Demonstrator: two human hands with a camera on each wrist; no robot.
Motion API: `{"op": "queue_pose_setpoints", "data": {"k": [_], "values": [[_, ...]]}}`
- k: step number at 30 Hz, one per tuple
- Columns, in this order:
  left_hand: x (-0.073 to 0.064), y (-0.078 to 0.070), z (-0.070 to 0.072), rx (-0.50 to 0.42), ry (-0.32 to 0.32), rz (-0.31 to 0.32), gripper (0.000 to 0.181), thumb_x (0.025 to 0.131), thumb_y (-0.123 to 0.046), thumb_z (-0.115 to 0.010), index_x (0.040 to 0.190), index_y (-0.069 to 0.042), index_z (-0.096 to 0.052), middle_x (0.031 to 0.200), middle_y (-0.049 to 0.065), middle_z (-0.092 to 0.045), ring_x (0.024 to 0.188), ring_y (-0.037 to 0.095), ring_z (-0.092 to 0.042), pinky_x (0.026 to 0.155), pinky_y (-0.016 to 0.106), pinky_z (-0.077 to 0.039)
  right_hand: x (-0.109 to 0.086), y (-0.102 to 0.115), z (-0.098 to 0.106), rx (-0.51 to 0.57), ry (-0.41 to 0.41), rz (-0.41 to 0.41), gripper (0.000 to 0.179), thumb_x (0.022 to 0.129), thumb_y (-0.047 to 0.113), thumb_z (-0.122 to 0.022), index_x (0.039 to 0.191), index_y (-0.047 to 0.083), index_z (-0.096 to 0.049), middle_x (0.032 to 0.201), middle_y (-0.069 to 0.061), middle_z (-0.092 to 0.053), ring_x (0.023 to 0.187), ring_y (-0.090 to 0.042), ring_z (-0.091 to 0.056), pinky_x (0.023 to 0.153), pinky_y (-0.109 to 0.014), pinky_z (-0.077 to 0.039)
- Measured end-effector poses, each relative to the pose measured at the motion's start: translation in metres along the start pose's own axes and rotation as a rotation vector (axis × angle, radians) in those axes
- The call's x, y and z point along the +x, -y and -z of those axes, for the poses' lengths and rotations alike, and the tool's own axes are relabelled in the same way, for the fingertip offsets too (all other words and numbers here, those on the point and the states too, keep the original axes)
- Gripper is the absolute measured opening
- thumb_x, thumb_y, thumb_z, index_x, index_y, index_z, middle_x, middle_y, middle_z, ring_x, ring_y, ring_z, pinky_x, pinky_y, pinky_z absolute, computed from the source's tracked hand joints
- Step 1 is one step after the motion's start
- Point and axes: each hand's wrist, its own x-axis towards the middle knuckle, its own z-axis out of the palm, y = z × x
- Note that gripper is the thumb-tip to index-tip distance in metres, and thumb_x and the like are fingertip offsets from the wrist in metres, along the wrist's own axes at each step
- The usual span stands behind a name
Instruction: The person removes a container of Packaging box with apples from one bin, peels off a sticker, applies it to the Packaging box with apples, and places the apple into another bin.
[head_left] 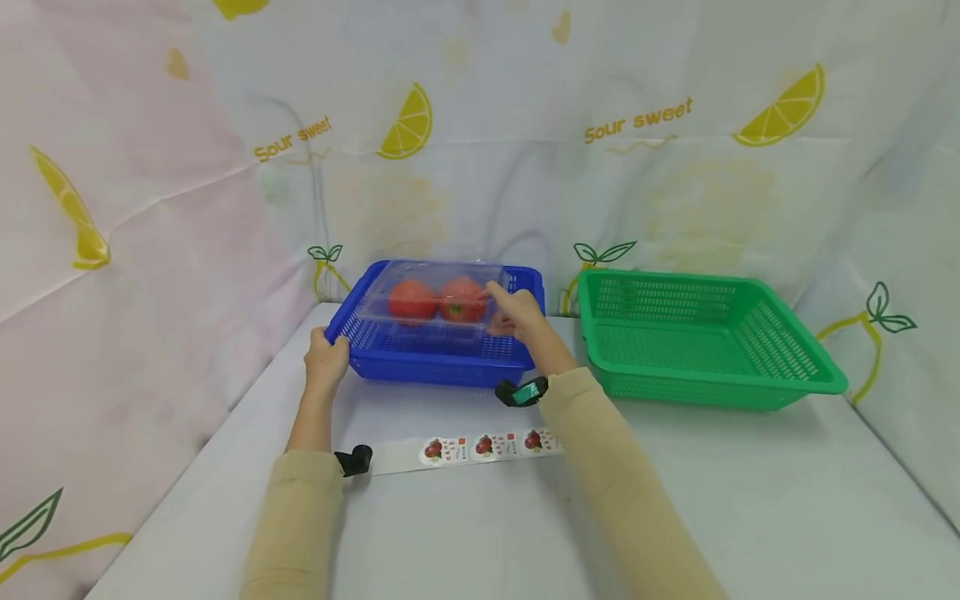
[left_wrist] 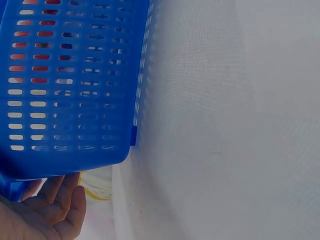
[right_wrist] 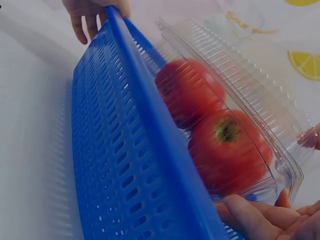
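My left hand [head_left: 327,361] grips the left front corner of a blue perforated basket [head_left: 435,371]. In the left wrist view, the fingers [left_wrist: 64,202] curl at the basket's end. My right hand [head_left: 520,317] pinches the right end of a clear plastic clamshell box [right_wrist: 240,75], with fingers above and below its edge. Inside the box sit two red apples, one on the left [head_left: 411,302] and one on the right [head_left: 462,300]. The box is in the basket, its near side just behind the front rim. Whether its lid is fully closed I cannot tell.
A green perforated basket [head_left: 712,379] stands to the right of the blue one. Nearer me, a strip of fruit stickers [head_left: 487,447] lies on the white table [head_left: 450,533], partly behind my right sleeve. A lemon-printed cloth [head_left: 495,100] hangs behind and to the left.
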Motion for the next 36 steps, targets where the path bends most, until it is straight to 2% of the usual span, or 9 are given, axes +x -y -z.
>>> {"op": "queue_pose_setpoints", "data": {"k": [7, 13, 15, 19, 22, 27, 31, 34, 36], "values": [[-0.001, 0.001, -0.003, 0.038, 0.022, 0.005, 0.051, 0.094, -0.022, -0.029, 0.139, 0.001, -0.02, 0.133, 0.03, -0.036, 0.122, 0.041, -0.037, 0.097, 0.052, -0.032, -0.007, 0.006, 0.005, -0.032, -0.003, -0.014, 0.046, 0.084, 0.033, -0.059, 0.114, -0.001, -0.053, 0.048, -0.002, -0.036, 0.034, -0.013, -0.039, 0.062, -0.034, -0.054], [-0.003, 0.004, -0.006, 0.074, 0.047, 0.021, 0.053, 0.094, -0.022, -0.029, 0.14, 0.0, -0.018, 0.135, 0.031, -0.034, 0.124, 0.043, -0.035, 0.098, 0.053, -0.031, -0.016, 0.004, 0.009, -0.004, -0.008, -0.028, 0.044, 0.082, 0.03, -0.058, 0.114, 0.0, -0.056, 0.046, -0.001, -0.033, 0.032, -0.012, -0.035, 0.063, -0.034, -0.054], [-0.004, 0.005, -0.006, 0.081, 0.047, 0.023, 0.053, 0.094, -0.022, -0.029, 0.14, 0.0, -0.018, 0.135, 0.031, -0.034, 0.124, 0.043, -0.035, 0.098, 0.053, -0.031, -0.019, 0.005, 0.01, -0.008, -0.009, -0.022, 0.042, 0.081, 0.03, -0.058, 0.111, 0.0, -0.055, 0.046, -0.001, -0.033, 0.032, -0.012, -0.036, 0.063, -0.034, -0.054], [-0.004, 0.007, -0.005, 0.104, 0.038, 0.009, 0.053, 0.094, -0.024, -0.03, 0.141, -0.001, -0.018, 0.135, 0.03, -0.035, 0.122, 0.043, -0.037, 0.097, 0.054, -0.032, -0.026, 0.011, 0.014, -0.04, -0.011, 0.003, 0.033, 0.08, 0.03, -0.059, 0.092, 0.001, -0.049, 0.046, -0.001, -0.035, 0.032, -0.013, -0.042, 0.061, -0.034, -0.054], [-0.004, 0.008, -0.003, 0.139, 0.028, -0.004, 0.054, 0.094, -0.026, -0.03, 0.141, -0.001, -0.02, 0.134, 0.03, -0.036, 0.121, 0.044, -0.038, 0.095, 0.055, -0.033, -0.031, 0.016, 0.018, -0.055, -0.018, 0.005, 0.034, 0.08, 0.031, -0.06, 0.089, 0.001, -0.045, 0.051, -0.003, -0.039, 0.036, -0.014, -0.047, 0.061, -0.033, -0.054], [-0.004, 0.01, 0.003, 0.19, 0.023, -0.011, 0.056, 0.093, -0.029, -0.03, 0.142, -0.002, -0.021, 0.134, 0.03, -0.037, 0.12, 0.045, -0.038, 0.094, 0.055, -0.033, -0.039, 0.021, 0.025, -0.059, -0.02, -0.035, 0.052, 0.08, 0.032, -0.06, 0.116, -0.003, -0.046, 0.079, -0.015, -0.055, 0.051, -0.02, -0.06, 0.063, -0.032, -0.054], [-0.003, 0.007, 0.007, 0.229, 0.019, -0.03, 0.057, 0.093, -0.031, -0.031, 0.142, -0.003, -0.023, 0.133, 0.028, -0.039, 0.119, 0.046, -0.038, 0.094, 0.056, -0.033, -0.044, 0.025, 0.031, -0.07, -0.009, -0.041, 0.062, 0.081, 0.034, -0.059, 0.128, -0.001, -0.042, 0.099, -0.022, -0.059, 0.059, -0.022, -0.065, 0.062, -0.031, -0.054], [-0.004, 0.003, 0.01, 0.284, 0.008, -0.055, 0.058, 0.093, -0.034, -0.03, 0.142, -0.004, -0.023, 0.133, 0.028, -0.04, 0.117, 0.047, -0.04, 0.091, 0.057, -0.033, -0.049, 0.026, 0.035, -0.063, -0.005, -0.041, 0.059, 0.082, 0.034, -0.058, 0.128, 0.0, -0.043, 0.101, -0.023, -0.06, 0.051, -0.018, -0.061, 0.06, -0.03, -0.053], [-0.006, 0.0, 0.012, 0.33, 0.002, -0.067, 0.059, 0.093, -0.036, -0.029, 0.142, -0.004, -0.023, 0.132, 0.029, -0.04, 0.115, 0.048, -0.041, 0.088, 0.059, -0.034, -0.052, 0.027, 0.037, -0.056, -0.004, -0.042, 0.054, 0.082, 0.033, -0.057, 0.126, 0.002, -0.046, 0.099, -0.022, -0.06, 0.042, -0.013, -0.052, 0.061, -0.029, -0.053]]}}
